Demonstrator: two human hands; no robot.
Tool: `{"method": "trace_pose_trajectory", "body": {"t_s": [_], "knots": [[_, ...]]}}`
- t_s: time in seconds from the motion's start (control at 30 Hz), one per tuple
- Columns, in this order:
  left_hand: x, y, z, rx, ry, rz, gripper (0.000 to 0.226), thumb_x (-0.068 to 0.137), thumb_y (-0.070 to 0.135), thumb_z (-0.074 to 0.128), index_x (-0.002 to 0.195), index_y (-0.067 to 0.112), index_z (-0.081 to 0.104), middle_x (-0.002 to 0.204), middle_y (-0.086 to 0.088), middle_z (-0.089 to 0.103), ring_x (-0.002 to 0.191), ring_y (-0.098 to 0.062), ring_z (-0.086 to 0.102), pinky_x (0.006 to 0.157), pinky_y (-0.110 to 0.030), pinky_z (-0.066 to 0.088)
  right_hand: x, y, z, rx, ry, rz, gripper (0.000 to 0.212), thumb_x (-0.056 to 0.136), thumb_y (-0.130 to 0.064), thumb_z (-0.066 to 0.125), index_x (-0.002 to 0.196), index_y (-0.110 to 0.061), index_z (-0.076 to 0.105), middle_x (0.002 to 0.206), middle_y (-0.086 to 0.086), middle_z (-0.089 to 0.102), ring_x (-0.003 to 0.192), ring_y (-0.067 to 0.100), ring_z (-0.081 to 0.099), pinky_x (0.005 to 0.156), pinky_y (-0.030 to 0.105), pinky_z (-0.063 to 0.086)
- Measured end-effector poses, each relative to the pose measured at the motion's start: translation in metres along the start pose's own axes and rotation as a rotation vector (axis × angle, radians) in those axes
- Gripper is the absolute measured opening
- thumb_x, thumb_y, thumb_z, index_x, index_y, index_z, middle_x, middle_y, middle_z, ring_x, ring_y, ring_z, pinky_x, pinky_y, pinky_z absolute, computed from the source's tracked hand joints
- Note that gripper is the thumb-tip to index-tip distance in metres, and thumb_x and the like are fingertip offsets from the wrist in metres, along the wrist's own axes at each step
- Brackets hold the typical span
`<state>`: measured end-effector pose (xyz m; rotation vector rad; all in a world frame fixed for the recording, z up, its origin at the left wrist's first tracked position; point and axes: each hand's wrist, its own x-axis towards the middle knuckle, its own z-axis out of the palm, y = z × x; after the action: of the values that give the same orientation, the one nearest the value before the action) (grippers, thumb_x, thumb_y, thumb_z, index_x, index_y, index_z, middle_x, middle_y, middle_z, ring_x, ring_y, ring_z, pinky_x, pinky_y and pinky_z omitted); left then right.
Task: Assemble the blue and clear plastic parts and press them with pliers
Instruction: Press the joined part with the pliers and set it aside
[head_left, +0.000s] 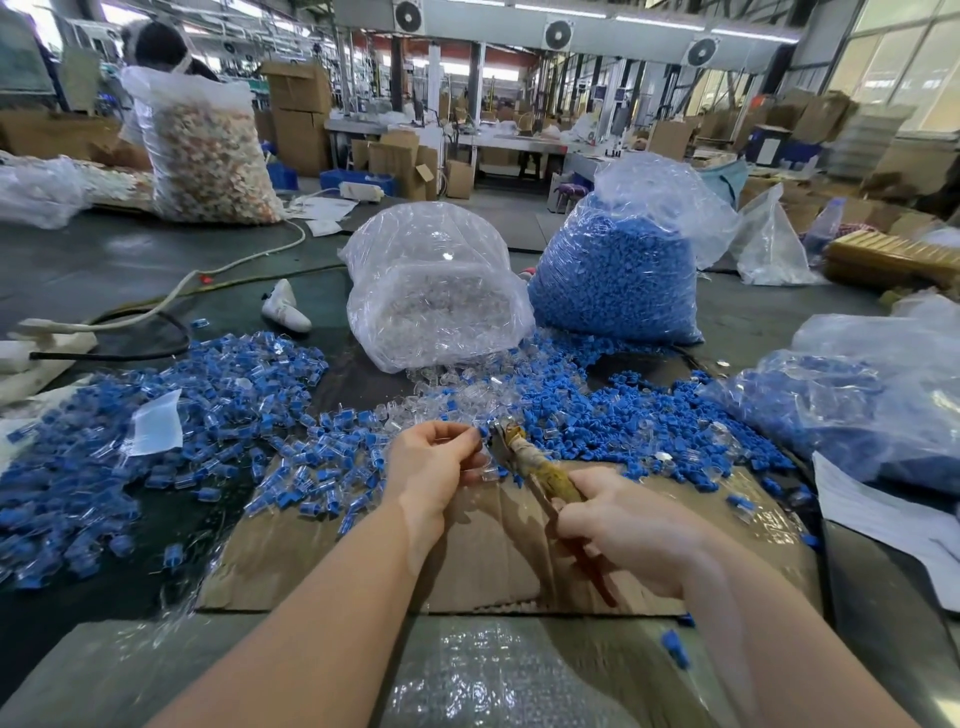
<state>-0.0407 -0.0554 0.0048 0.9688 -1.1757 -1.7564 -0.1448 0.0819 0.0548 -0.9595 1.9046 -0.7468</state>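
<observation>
My left hand (436, 462) has its fingers curled and pinches a small clear plastic part (485, 470) at the fingertips. My right hand (623, 525) grips the taped handles of the pliers (540, 470), whose jaws point up-left and meet the part beside my left fingers. Both hands hover over a sheet of cardboard (322, 561). Loose blue parts (597, 415) and clear parts (467, 395) lie scattered just beyond the hands. A heap of assembled blue-and-clear pieces (171, 415) spreads over the left side.
A bag of clear parts (436, 291) and a bag of blue parts (618, 275) stand behind the piles. Another bag of blue pieces (841, 405) lies at right. Bubble wrap (493, 675) covers the near edge. A person sits far left behind a large bag (208, 145). Cables (156, 306) cross the table.
</observation>
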Motion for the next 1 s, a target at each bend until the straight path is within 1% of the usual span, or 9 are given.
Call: {"method": "trace_pose_trajectory", "body": {"t_s": [0.17,0.3,0.4,0.47,0.57,0.63,0.8,0.9,1.0], "knots": [[0.000,0.001,0.000,0.016,0.037,-0.002,0.011,0.083,-0.001,0.064,0.075,0.006,0.061,0.059,-0.006,0.063,0.049,-0.008,0.062,0.043,-0.016,0.047,0.000,-0.002,0.001,-0.018,-0.011,-0.013,0.032,0.085,0.000,0.044,0.117,-0.002,0.049,0.087,0.011,0.050,0.076,0.023,0.044,0.068,0.037,0.036],[0.000,0.003,0.000,0.072,0.046,-0.002,0.009,0.084,0.000,0.064,0.076,0.005,0.062,0.057,-0.005,0.063,0.047,-0.008,0.061,0.044,-0.017,0.048,-0.002,-0.005,0.002,0.027,-0.044,-0.042,0.033,0.085,0.005,0.041,0.117,0.002,0.049,0.078,0.008,0.050,0.066,0.019,0.044,0.056,0.027,0.035],[0.000,0.006,0.001,0.088,0.037,-0.011,0.009,0.085,-0.002,0.062,0.078,0.003,0.062,0.060,-0.007,0.062,0.046,-0.008,0.059,0.044,-0.015,0.048,-0.003,-0.006,0.000,0.037,-0.060,-0.045,0.028,0.085,0.007,0.043,0.110,0.001,0.052,0.071,0.003,0.052,0.061,0.014,0.048,0.053,0.024,0.037],[-0.001,0.008,0.001,0.091,0.033,-0.017,0.006,0.085,-0.002,0.062,0.080,0.002,0.062,0.064,-0.009,0.062,0.047,-0.008,0.059,0.045,-0.015,0.048,-0.005,-0.008,-0.003,0.026,-0.078,-0.033,0.023,0.085,0.005,0.044,0.105,-0.002,0.053,0.072,0.002,0.053,0.062,0.014,0.049,0.054,0.024,0.038],[-0.002,0.008,0.001,0.111,0.034,-0.014,0.007,0.086,-0.001,0.061,0.080,0.002,0.062,0.064,-0.009,0.062,0.047,-0.008,0.059,0.045,-0.015,0.048,-0.006,-0.010,-0.005,-0.012,-0.070,-0.024,0.031,0.085,0.003,0.045,0.116,-0.002,0.051,0.080,0.004,0.051,0.073,0.018,0.048,0.058,0.027,0.037],[-0.002,0.008,0.002,0.133,0.032,-0.016,0.009,0.085,-0.002,0.062,0.077,0.003,0.062,0.063,-0.009,0.062,0.047,-0.008,0.058,0.044,-0.015,0.048,-0.006,-0.010,-0.004,-0.053,-0.059,-0.030,0.033,0.085,0.002,0.045,0.117,-0.004,0.051,0.084,0.006,0.051,0.076,0.020,0.047,0.064,0.031,0.038],[0.000,0.006,0.002,0.096,0.045,-0.058,0.011,0.084,-0.002,0.064,0.075,0.005,0.064,0.059,-0.007,0.062,0.046,-0.008,0.060,0.044,-0.016,0.047,-0.006,-0.011,-0.003,-0.064,-0.064,-0.035,0.031,0.086,0.001,0.044,0.116,-0.003,0.051,0.084,0.007,0.053,0.072,0.018,0.049,0.064,0.031,0.041],[0.000,0.005,0.001,0.100,0.039,-0.068,0.008,0.083,-0.002,0.064,0.078,0.004,0.065,0.064,-0.009,0.063,0.047,-0.008,0.061,0.045,-0.015,0.047,-0.007,-0.009,-0.002,-0.116,-0.035,-0.073,0.023,0.087,0.000,0.042,0.106,-0.006,0.054,0.083,0.006,0.049,0.074,0.020,0.043,0.065,0.035,0.035],[-0.001,0.004,0.002,0.119,0.038,-0.059,0.005,0.084,-0.001,0.064,0.080,0.003,0.065,0.068,-0.010,0.063,0.052,-0.011,0.061,0.046,-0.016,0.047,-0.009,-0.009,-0.001,-0.165,-0.010,-0.104,0.015,0.089,-0.002,0.041,0.094,-0.010,0.053,0.076,0.002,0.047,0.070,0.019,0.042,0.060,0.031,0.034]]}}
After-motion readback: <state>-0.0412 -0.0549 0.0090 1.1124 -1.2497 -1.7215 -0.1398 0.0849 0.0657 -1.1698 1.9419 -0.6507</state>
